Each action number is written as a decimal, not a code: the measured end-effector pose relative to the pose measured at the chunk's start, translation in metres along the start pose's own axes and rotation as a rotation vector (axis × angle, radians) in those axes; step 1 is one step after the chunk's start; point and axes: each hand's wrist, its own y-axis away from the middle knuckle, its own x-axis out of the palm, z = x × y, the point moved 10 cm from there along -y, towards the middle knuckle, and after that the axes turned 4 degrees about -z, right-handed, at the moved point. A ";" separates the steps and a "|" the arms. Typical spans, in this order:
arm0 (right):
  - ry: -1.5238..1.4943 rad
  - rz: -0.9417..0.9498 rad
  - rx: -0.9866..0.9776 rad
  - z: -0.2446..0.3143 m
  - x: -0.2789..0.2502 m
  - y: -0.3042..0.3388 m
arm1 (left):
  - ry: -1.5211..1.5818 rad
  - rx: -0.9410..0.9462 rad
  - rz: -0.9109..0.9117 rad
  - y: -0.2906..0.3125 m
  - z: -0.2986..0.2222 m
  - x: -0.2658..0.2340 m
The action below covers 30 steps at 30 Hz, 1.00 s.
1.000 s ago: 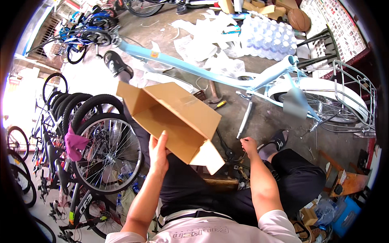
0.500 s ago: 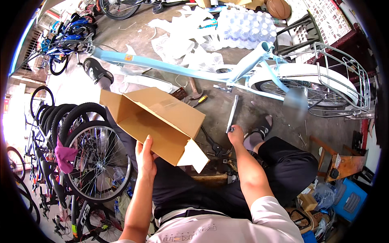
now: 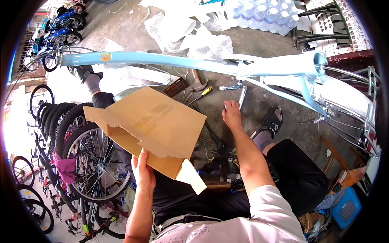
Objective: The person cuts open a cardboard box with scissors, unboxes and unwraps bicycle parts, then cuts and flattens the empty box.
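Note:
An open brown cardboard box (image 3: 158,121) tilts over my lap, its flaps spread. My left hand (image 3: 144,174) grips its near edge, thumb on the outside. My right hand (image 3: 232,115) has its fingers curled right beside the lower end of a silver crank arm (image 3: 242,97); what they hold, if anything, is hidden. The crank arm hangs below a light blue bicycle frame (image 3: 170,60) lying across in front of me. A yellow-handled screwdriver (image 3: 205,91) and a hammer (image 3: 197,81) lie on the floor between box and frame.
Several bicycle wheels (image 3: 97,162) and bikes stand at left, with a purple cloth (image 3: 65,168) on them. Plastic wrap (image 3: 210,46) and packed water bottles (image 3: 263,16) lie beyond the frame. At right are a rear rack (image 3: 370,97) and a blue case (image 3: 345,208).
The view has shifted, and the blue frame's right part now looks turned and closer. The box has tipped, showing more of its outside. My right hand has moved up along the crank arm.

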 end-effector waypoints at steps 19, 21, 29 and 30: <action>-0.178 0.055 0.041 -0.001 -0.062 -0.007 | 0.086 0.056 -0.032 -0.025 -0.018 -0.013; -0.121 0.120 -0.003 0.005 -0.087 -0.017 | 0.126 0.086 -0.020 -0.030 -0.024 -0.014; -0.042 0.713 -0.213 0.173 -0.242 -0.011 | 0.038 0.363 0.066 -0.017 -0.055 0.005; -0.109 0.667 -0.240 0.202 -0.269 -0.011 | 0.015 0.402 0.078 -0.010 -0.059 0.009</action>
